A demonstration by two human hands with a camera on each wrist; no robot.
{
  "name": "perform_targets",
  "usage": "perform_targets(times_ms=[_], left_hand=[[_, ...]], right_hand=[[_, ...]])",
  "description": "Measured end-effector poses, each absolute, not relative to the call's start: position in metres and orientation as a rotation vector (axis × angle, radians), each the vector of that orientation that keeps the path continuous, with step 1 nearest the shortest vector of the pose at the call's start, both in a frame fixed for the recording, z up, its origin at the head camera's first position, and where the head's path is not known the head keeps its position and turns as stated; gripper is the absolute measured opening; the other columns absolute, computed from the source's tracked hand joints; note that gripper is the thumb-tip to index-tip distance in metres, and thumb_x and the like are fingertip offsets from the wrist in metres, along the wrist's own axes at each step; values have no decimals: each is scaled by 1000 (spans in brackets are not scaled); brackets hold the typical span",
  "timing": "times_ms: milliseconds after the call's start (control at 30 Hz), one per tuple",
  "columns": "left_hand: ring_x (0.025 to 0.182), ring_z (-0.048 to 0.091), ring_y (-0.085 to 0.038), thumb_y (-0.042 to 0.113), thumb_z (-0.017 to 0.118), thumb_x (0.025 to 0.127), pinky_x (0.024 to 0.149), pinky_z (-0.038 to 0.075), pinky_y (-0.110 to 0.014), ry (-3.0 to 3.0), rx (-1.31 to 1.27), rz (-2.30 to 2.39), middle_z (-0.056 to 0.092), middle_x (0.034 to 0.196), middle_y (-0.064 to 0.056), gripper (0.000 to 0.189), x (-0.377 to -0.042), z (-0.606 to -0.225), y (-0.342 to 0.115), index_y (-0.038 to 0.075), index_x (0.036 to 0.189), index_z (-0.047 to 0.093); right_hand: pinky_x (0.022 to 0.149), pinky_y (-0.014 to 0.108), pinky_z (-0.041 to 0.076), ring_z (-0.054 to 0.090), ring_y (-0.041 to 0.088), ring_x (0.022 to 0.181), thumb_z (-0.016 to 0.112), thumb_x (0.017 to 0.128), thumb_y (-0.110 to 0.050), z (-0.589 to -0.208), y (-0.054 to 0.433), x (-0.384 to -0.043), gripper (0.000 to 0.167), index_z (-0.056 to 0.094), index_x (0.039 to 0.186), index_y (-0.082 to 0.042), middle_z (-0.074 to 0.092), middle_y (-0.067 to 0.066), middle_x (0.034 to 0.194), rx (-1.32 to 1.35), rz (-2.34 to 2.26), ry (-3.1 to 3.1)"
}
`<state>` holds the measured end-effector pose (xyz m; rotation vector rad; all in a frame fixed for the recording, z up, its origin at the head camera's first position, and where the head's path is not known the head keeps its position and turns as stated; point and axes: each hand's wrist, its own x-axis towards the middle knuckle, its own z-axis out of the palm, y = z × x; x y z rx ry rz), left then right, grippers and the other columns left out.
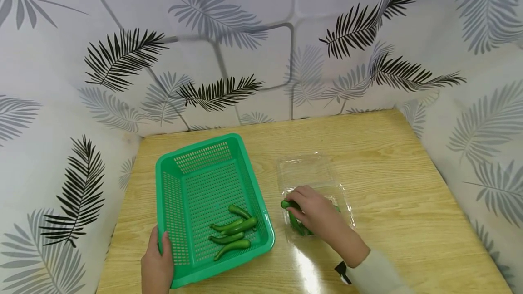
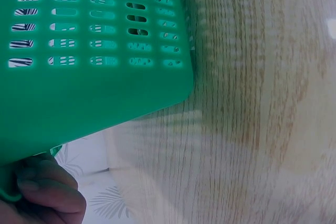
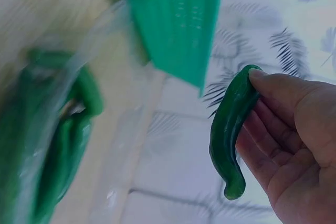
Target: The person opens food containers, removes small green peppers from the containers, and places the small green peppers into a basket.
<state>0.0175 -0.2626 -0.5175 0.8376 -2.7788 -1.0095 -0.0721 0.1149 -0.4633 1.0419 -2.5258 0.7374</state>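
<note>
While the left hand (image 1: 158, 261) grips the green basket (image 1: 210, 189), the right hand (image 1: 316, 210) pinches one pepper (image 3: 226, 129) near its end, above the clear container (image 1: 304, 171) (more peppers (image 1: 296, 225) inside), and a loosened pinch could drop it.

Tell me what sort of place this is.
Probably an indoor tabletop work corner, maybe a makeshift one: a wood-grain table is backed and flanked by a leaf-print backdrop, and bears a green perforated basket and a clear clamshell container with green peppers.
</note>
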Motion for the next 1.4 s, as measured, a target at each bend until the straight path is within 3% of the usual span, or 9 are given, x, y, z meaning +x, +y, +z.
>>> perform_targets(times_ms=[433, 600, 900, 1200, 1400], left_hand=[[86, 63, -41, 47, 25, 100, 59, 51, -46, -2784, 842, -1006, 59, 110, -31, 61, 18, -517, -262, 4, 143, 31], [89, 62, -42, 46, 25, 100, 64, 50, -49, -2776, 831, -1021, 58, 112, -31, 61, 18, -517, -262, 3, 144, 30], [92, 61, -43, 46, 25, 100, 67, 50, -51, -2774, 835, -1019, 58, 113, -31, 61, 18, -516, -261, 4, 144, 31], [94, 60, -43, 45, 25, 100, 72, 48, -53, -2777, 835, -1013, 57, 114, -30, 60, 18, -513, -260, 4, 144, 31], [90, 62, -42, 46, 25, 100, 63, 50, -47, -2781, 846, -1025, 57, 113, -31, 61, 18, -513, -261, 4, 144, 30]], right_hand=[[69, 18, 47, 56, 10, 87, 73, 82, -17, -429, 54, -65, 20, 65, 99, -13, 60, -4, 95, 1244, 772, -2418], [75, 18, 47, 57, 11, 92, 71, 84, -20, -425, 29, -63, 17, 65, 99, -13, 60, -4, 94, 1338, 738, -2364], [83, 15, 43, 56, 8, 95, 67, 88, -24, -429, -13, -57, 15, 65, 100, -16, 61, -7, 96, 1490, 536, -2404], [81, 12, 42, 54, 5, 93, 65, 89, -25, -445, -35, -54, 9, 65, 96, -19, 59, -10, 93, 1541, 496, -2467], [74, 9, 42, 54, 3, 89, 65, 89, -25, -458, -44, -55, 9, 66, 97, -20, 59, -10, 93, 1564, 458, -2589]])
